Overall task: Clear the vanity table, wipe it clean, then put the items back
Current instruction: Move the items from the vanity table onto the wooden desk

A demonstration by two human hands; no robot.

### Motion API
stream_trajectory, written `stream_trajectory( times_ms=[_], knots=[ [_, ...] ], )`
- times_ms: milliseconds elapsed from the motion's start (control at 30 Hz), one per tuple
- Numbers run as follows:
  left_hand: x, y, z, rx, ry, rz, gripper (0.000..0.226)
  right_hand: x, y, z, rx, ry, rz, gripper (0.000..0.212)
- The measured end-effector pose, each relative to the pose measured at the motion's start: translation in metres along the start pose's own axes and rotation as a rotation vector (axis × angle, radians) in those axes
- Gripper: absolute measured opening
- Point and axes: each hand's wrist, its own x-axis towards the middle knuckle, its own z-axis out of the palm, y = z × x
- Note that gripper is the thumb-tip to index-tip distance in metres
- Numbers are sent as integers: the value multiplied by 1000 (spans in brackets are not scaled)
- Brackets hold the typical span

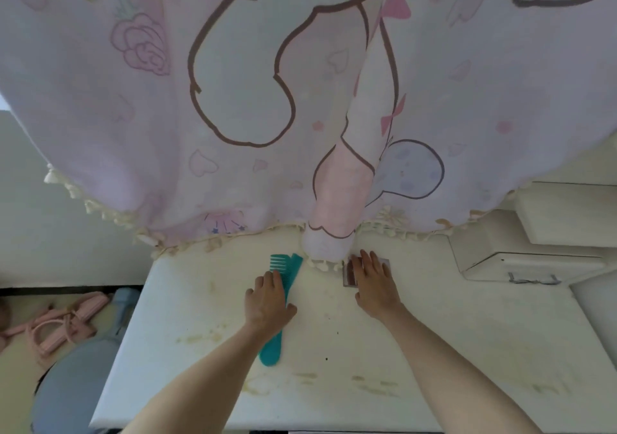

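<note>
Here, left hand (268, 301) on teal comb (282, 306), no legible writing

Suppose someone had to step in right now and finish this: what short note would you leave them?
Left hand: lies on the teal comb, fingers fairly straight.
Right hand: flat on a small compact near the curtain.
Both items are on the vanity table.
Done: cannot tell; yellowish stains show on the top.
Left: whether items are going off or back is unclear; the stains suggest wiping remains.
</note>
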Motion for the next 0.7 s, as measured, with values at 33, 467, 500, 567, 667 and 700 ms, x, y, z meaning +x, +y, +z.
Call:
stream_trajectory(
  times_ms=[33,467,500,567,667,700],
  knots=[
    [3,3,0,0,-2,-18,67,3,2,0,-13,-7,-1,74],
    [25,21,2,263,62,-62,44,20,17,1,-45,12,-15,82],
    [25,19,1,277,53,-51,42,20,18,1,-57,41,-8,83],
    [23,16,-4,284,31,-26,40,21,22,3,-88,108,-1,81],
    [19,12,-6,267,15,-29,36,20,25,8,-62,201,-7,69],
    [15,11,-6,269,30,-24,34,19,24,8,-57,210,-19,66]
  ],
)
